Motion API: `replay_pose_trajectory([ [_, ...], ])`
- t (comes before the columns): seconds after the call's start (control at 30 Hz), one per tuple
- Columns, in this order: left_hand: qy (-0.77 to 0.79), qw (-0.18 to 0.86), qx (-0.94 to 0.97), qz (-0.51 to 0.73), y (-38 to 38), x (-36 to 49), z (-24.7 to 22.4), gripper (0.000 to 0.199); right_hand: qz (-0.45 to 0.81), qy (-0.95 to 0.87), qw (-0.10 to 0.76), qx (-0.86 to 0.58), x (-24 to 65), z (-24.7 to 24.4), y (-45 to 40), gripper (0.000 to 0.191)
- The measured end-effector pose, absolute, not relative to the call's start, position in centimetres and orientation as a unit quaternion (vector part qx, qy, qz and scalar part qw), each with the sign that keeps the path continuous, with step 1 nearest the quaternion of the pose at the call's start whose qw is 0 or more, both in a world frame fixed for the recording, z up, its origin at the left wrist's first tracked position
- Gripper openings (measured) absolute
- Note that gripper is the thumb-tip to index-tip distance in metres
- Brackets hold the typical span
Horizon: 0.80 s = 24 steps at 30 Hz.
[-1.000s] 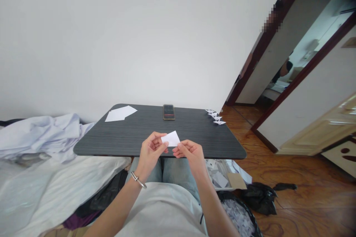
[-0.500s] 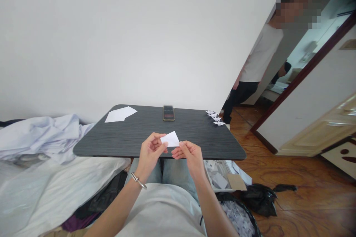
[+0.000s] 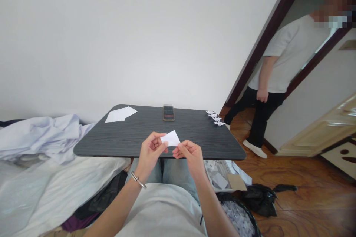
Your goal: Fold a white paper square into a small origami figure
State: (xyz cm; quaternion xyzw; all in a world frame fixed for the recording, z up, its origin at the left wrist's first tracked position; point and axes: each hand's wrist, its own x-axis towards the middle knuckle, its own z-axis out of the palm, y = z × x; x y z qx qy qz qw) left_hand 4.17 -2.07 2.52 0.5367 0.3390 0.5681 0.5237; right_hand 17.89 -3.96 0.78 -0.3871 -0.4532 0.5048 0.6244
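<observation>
pinching 1 white slip point(image 3: 170, 139) in left fingers point(image 3: 160, 149), right fingers point(image 3: 185, 150) | 1 phone point(image 3: 168, 113), 4 folded papers point(image 3: 217, 119) | dark surface point(image 3: 133, 133), white wall point(image 3: 144, 44)

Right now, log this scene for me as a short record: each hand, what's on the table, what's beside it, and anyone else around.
Left hand: holds white paper by its left end; bracelet on the wrist
Right hand: pinches the same paper's lower right corner
Table, far left: overlapping white sheets
Table, far middle: phone
Table, far right: row of small folded papers
Floor, right: black plastic bag
Others: one person in white and black, beyond the table's right end
</observation>
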Motion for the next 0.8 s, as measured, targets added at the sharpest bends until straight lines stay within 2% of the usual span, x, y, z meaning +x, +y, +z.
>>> replay_pose_trajectory([
  [0.23, 0.338, 0.512, 0.547, 0.57, -1.95, 3.97, 2.49, 0.025, 0.521, -0.457, 0.622, -0.364, 18.22, 0.88, -3.96, 0.027],
  [0.43, 0.34, 0.466, 0.592, 0.563, -1.97, 3.87, 2.22, 0.031, 0.523, -0.459, 0.607, -0.383, 18.23, 0.42, -3.66, 0.022],
  [0.57, 0.362, 0.442, 0.616, 0.543, -1.94, 3.81, 2.13, 0.019, 0.512, -0.447, 0.621, -0.39, 18.03, 0.41, -3.69, 0.022],
  [0.8, 0.378, 0.463, 0.614, 0.515, -1.6, 3.54, 2.36, 0.015, 0.512, -0.452, 0.619, -0.388, 17.58, 0.72, -3.97, 0.025],
])
